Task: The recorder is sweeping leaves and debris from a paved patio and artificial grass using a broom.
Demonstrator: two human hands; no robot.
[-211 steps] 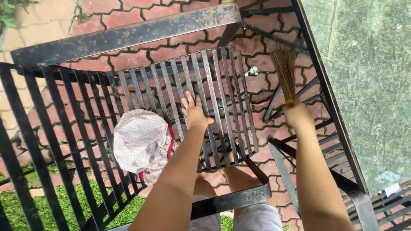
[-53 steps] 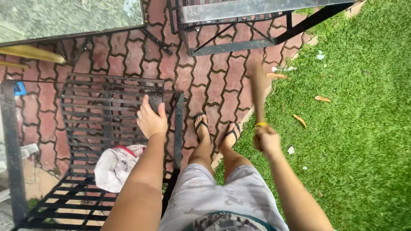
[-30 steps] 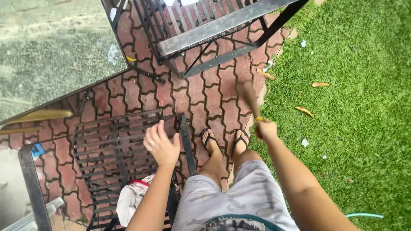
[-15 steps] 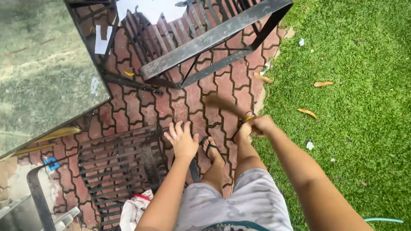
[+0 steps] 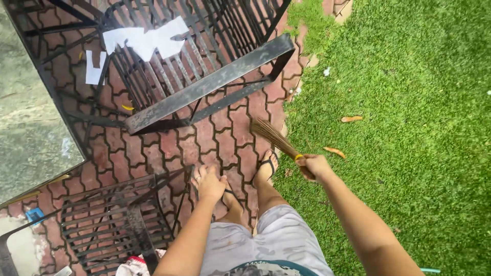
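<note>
Bristly straw whisk broom [image 5: 271, 136], matt worn black metal chairs [image 5: 204, 87], rough red brick paving [image 5: 225, 133], white paper scraps [image 5: 146, 41]

broom handle [image 5: 307, 168] hidden in right hand [image 5: 314, 166], cloth [image 5: 134, 266] cut off below

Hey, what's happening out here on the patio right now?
A person stands on the red brick paving at the edge of the grass, looking down at their feet in flip-flops. Their right hand grips a small stick broom, bristles pointing out over the bricks. Their left hand hangs open above the corner of a black metal chair. Another black metal chair ahead has white paper scraps on its seat, and dry leaves lie on the grass.
</note>
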